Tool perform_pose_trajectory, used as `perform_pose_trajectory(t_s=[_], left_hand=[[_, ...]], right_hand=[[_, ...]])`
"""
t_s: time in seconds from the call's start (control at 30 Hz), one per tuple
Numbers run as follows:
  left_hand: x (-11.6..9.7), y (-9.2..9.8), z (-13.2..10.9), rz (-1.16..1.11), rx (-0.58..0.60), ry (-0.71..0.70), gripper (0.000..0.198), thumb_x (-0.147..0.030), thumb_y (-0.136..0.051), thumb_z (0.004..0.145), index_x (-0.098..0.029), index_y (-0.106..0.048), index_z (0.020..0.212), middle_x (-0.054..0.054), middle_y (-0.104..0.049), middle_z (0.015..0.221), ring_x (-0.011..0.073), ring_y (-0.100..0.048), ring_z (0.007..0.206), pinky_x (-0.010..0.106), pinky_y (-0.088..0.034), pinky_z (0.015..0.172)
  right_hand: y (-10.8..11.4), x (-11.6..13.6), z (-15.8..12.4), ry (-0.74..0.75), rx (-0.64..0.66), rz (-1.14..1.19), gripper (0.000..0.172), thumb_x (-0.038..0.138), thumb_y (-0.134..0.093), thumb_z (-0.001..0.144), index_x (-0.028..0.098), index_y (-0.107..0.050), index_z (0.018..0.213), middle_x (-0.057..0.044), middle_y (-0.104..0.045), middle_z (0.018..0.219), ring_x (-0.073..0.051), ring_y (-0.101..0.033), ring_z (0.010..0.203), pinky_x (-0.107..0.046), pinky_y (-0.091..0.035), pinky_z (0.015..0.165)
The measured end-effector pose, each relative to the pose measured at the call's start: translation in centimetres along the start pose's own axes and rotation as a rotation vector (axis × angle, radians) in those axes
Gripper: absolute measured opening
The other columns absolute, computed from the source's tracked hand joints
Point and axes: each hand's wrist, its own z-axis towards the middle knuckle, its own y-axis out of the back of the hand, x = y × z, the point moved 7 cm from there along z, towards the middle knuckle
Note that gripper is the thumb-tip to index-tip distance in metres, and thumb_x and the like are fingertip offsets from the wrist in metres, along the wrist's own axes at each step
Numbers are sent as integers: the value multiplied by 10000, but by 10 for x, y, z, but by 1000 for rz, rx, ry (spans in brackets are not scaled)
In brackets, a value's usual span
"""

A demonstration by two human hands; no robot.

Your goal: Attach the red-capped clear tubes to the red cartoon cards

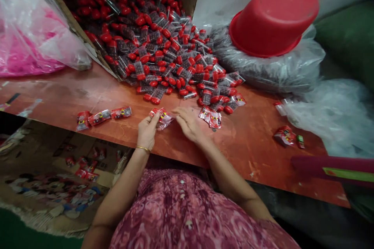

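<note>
We are pinching a small clear plastic packet (163, 119) by its left end with our left hand (147, 130). Its red printed label is showing, and the thin film is creasing as the packet lies at a tilt. We are holding our right hand (188, 122) open, its fingertips (175, 111) just beside the packet's right end. Three matching packets (103, 117) are lying in a loose row to the left, and an overlapping cluster of matching packets (210, 117) is lying to the right.

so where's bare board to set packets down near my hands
Bare board lies right of the right hand, between the packets beside it and the red packet pile, and left of the three-packet row. Crowded: above the hands, where red-capped tubes spill.
</note>
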Motion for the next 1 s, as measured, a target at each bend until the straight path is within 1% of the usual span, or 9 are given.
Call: perform_pose_trajectory(t_s=[0.07, 0.13, 0.2, 0.3, 0.43, 0.5, 0.6, 0.73, 1.0], left_hand=[[-1, -1, 3, -7, 5, -1, 479, -526, -795, 409, -128, -602, 593, -4, -625, 506, 90, -549, 452, 178, -377, 421], [0, -3, 5, -21, 9, 20, 469, -520, -794, 420, -130, -597, 588, -4, -621, 503, 91, -553, 452, 180, -369, 421], [4, -5, 5, -29, 17, 47, 468, -519, -794, 425, -128, -604, 598, 2, -629, 514, 93, -563, 467, 180, -376, 431], [9, -8, 5, -28, 40, 68, 474, -523, -788, 445, -123, -623, 636, 18, -659, 565, 100, -588, 505, 182, -398, 455], [10, -6, 4, -30, 38, 27, 453, -523, -780, 471, -131, -589, 595, 2, -645, 546, 90, -569, 488, 188, -404, 463], [9, -6, 3, -19, 46, -18, 445, -525, -773, 489, -134, -574, 571, -4, -633, 528, 89, -561, 488, 194, -411, 478], [9, -8, 1, 15, 94, -100, 433, -537, -738, 548, -129, -598, 584, 12, -650, 561, 105, -579, 538, 218, -447, 546], [10, -10, -1, 115, 168, -174, 390, -511, -689, 641, -124, -646, 662, 15, -663, 620, 106, -577, 578, 232, -460, 609], [10, -12, -6, 73, 167, -96, 373, -495, -701, 622, -137, -597, 615, -12, -607, 559, 95, -528, 512, 239, -447, 572]], right_hand=[[15, -18, 6, 45, 104, -224, 406, 166, -451, 790, 112, -538, 1184, -150, -557, 1252, -278, -452, 1142, -427, -342, 931], [21, -35, 10, 63, 255, -370, 458, 128, -480, 758, 117, -533, 1213, -143, -541, 1294, -304, -423, 1182, -449, -320, 936], [20, -45, 9, 80, 366, -439, 369, 145, -468, 808, 148, -581, 1159, -122, -595, 1235, -294, -471, 1125, -451, -309, 927], [19, -45, 0, 53, 339, -438, 271, 255, -439, 885, 149, -630, 1045, -129, -671, 1064, -263, -544, 954, -438, -323, 894], [21, -32, -25, -123, 211, -85, 285, 333, -412, 896, 151, -626, 946, -70, -656, 792, -178, -544, 696, -307, -404, 680], [20, -23, -36, -214, 172, 174, 293, 353, -405, 888, 157, -621, 921, -22, -606, 703, -134, -503, 586, -252, -383, 567], [18, -9, -41, -300, 164, 425, 273, 361, -448, 844, 157, -628, 862, 13, -555, 636, -100, -447, 513, -224, -348, 503], [15, 0, -33, -359, 169, 496, 232, 344, -510, 771, 145, -631, 760, 17, -528, 601, -94, -437, 523, -217, -327, 497], [-3, -2, -38, -455, 251, 612, 231, 375, -531, 731, 157, -605, 727, 33, -491, 559, -85, -415, 479, -212, -317, 457]])
